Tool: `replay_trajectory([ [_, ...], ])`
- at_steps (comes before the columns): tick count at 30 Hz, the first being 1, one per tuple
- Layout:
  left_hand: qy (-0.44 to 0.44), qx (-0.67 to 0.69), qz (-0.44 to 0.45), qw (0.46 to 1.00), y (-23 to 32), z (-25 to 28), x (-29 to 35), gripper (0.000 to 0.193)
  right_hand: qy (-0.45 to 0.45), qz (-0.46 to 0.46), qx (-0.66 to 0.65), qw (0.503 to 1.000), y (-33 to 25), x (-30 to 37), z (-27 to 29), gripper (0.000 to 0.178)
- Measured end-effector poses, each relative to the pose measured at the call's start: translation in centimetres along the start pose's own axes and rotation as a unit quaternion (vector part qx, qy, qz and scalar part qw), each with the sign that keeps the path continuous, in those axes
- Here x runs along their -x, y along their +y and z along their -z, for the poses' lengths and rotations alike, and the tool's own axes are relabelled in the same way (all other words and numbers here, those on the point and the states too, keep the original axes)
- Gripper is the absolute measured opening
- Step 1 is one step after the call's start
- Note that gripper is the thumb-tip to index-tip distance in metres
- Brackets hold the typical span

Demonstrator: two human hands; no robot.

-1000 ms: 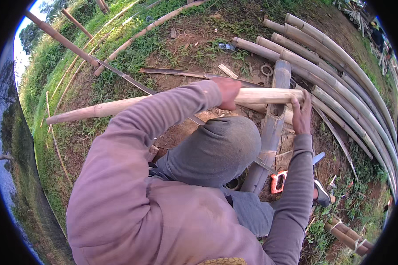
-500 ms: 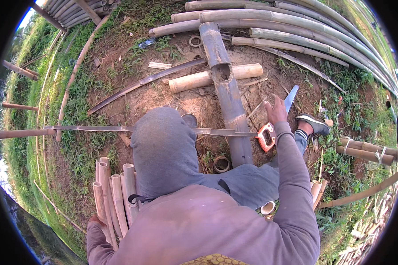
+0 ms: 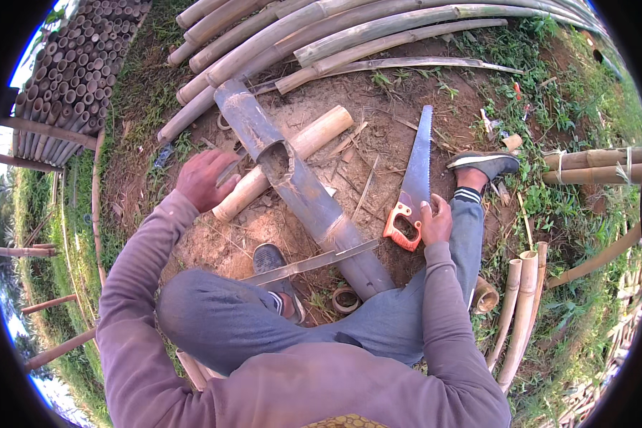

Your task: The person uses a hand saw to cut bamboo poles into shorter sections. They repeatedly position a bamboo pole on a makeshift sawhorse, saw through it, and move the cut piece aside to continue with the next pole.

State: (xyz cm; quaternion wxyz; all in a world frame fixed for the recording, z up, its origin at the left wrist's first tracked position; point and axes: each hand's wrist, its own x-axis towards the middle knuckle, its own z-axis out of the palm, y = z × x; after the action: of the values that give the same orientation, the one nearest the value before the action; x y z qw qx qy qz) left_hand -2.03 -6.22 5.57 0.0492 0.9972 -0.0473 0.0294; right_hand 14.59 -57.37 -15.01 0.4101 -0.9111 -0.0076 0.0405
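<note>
My left hand (image 3: 205,180) is stretched out by the left end of a light bamboo log, thumb and fingers apart. A thin split bamboo strip (image 3: 230,167) shows between them; its rest is hidden under the hand and arm. My right hand (image 3: 436,220) has its fingers closed at the edge of the orange handle of a handsaw (image 3: 416,164), whose blade points away from me, teeth to the right. A thick dark bamboo pole (image 3: 308,197), with a notch cut in its top, slants across the light bamboo log (image 3: 328,131). A flat strip (image 3: 314,265) lies over the pole's near end.
Long bamboo poles (image 3: 314,39) are piled across the far side. Upright bamboo pieces (image 3: 521,299) stand at my right, and a stack of bamboo ends (image 3: 71,71) is at the far left. My shoe (image 3: 486,165) is beyond the saw. A bamboo ring (image 3: 346,300) lies between my legs.
My left hand has moved from the bamboo pieces at the lower left up to the light log. My right hand has come back onto the saw handle. The whole view has turned.
</note>
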Motion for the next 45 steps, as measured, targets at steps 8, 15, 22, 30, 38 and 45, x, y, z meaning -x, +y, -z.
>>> replay_trajectory([
  [8, -0.089, -0.063, 0.294, 0.950, -8.4, -20.1, -28.0, 0.095, -0.017, 0.014, -0.043, 0.999, -3.0, -1.3, 0.2, 0.040],
  [15, -0.235, -0.129, 0.261, 0.927, -6.0, -19.9, -30.0, 0.074, -0.030, -0.001, -0.045, 0.999, -2.8, -1.2, -0.2, 0.039],
  [22, -0.134, 0.114, 0.204, 0.963, 3.0, -8.0, -24.2, 0.060, -0.032, 0.012, -0.071, 0.997, -2.4, -1.9, -1.2, 0.040],
  [30, -0.147, 0.155, 0.210, 0.954, -2.3, 5.8, 4.0, 0.053, -0.066, -0.105, -0.308, 0.943, -3.4, -5.5, -1.7, 0.054],
  [38, -0.111, -0.009, 0.290, 0.951, 0.6, 5.2, 31.9, 0.062, -0.160, -0.315, -0.642, 0.680, -11.8, -10.7, -9.1, 0.068],
  [45, -0.246, -0.239, 0.657, 0.672, -4.3, 0.5, 44.7, 0.062, -0.441, -0.246, -0.470, 0.724, -28.9, 7.9, -11.1, 0.059],
])
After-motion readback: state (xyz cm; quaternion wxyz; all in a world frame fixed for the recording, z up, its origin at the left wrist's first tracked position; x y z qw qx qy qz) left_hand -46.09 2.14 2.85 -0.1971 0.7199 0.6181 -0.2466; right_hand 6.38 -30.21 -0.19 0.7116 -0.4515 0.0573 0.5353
